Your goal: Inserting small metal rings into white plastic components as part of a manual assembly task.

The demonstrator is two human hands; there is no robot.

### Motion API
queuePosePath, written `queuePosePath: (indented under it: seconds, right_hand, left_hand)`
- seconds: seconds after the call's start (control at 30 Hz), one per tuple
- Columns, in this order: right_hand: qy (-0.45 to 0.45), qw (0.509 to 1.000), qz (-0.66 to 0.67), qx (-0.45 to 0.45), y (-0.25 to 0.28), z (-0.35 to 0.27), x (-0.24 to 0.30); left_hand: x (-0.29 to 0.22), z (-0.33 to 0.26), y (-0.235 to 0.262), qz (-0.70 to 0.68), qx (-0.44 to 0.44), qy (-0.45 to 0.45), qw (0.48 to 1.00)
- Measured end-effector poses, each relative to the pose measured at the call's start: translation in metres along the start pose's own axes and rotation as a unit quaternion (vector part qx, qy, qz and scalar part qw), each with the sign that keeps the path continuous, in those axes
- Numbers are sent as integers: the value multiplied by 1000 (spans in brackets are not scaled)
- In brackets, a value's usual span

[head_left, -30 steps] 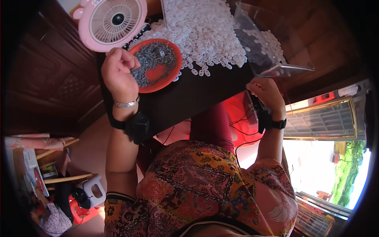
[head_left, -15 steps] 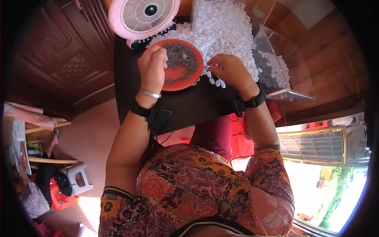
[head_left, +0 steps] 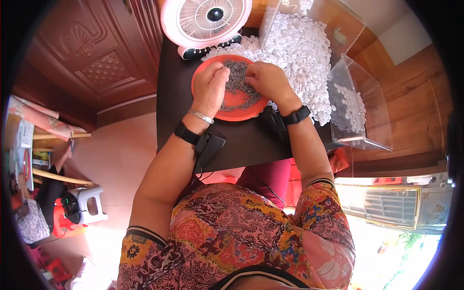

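An orange-red plate (head_left: 238, 116) on the dark table holds a spread of small grey metal pieces (head_left: 236, 76), too fine to name. Over its left side is my left hand (head_left: 211, 91), fingers curled closed; whatever is in them is hidden. My right hand (head_left: 274, 83) reaches over the plate's right side, thumb and fingers pinched just above the grey pieces. What that pinch holds, if anything, cannot be made out. Behind and right of the plate lies a large heap of small white plastic pieces (head_left: 305, 58), oval with holes.
A pink and white fan (head_left: 215, 15) stands at the back left of the dark table (head_left: 237, 150). At the right, a clear plastic box (head_left: 363, 141) contains more white pieces. Black bands with devices circle both wrists. Another person and a grey stool (head_left: 92, 205) are at the far left.
My right hand has moved left from the edge of the white heap to above the plate. My left hand stays closed at the plate's left side. The whole view has shifted somewhat.
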State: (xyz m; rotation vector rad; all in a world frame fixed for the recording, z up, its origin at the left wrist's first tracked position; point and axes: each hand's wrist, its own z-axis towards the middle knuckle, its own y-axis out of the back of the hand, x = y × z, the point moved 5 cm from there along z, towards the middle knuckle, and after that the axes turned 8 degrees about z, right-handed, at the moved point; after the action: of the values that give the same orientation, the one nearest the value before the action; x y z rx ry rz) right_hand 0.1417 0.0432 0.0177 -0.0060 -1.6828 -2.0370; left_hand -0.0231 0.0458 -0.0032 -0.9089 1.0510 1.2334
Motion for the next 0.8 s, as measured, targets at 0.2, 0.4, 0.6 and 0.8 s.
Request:
queuePosePath:
  seconds: [0.2, 0.4, 0.6, 0.8]
  right_hand:
    - [-47, 894, 444, -44, 9, -6, -7]
    - [28, 907, 418, -37, 16, -9, 17]
    - [13, 898, 439, -31, 13, -12, 21]
    - [-6, 893, 450, -18, 11, -12, 22]
  left_hand:
    - [-7, 0, -6, 80, 23, -25, 996]
    - [-11, -6, -17, 152, 75, -42, 985]
    - [-1, -4, -17, 156, 72, -36, 984]
    - [2, -2, -18, 196, 125, -31, 972]
